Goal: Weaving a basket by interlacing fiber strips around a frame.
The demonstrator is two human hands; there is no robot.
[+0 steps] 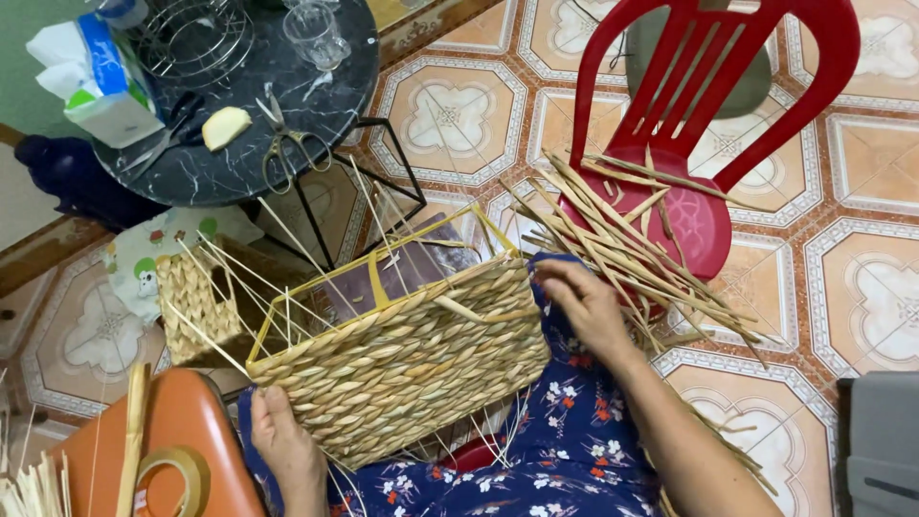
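Hands are working a rectangular woven straw basket on a yellow wire frame (402, 354), lying across the lap. The left hand (280, 436) is gripping its lower corner, fingers curled underneath. The right hand (586, 302) is resting fingers loosely spread against its right end, beside pale dried straw strips (622, 239) piled on the red plastic chair (713, 105).
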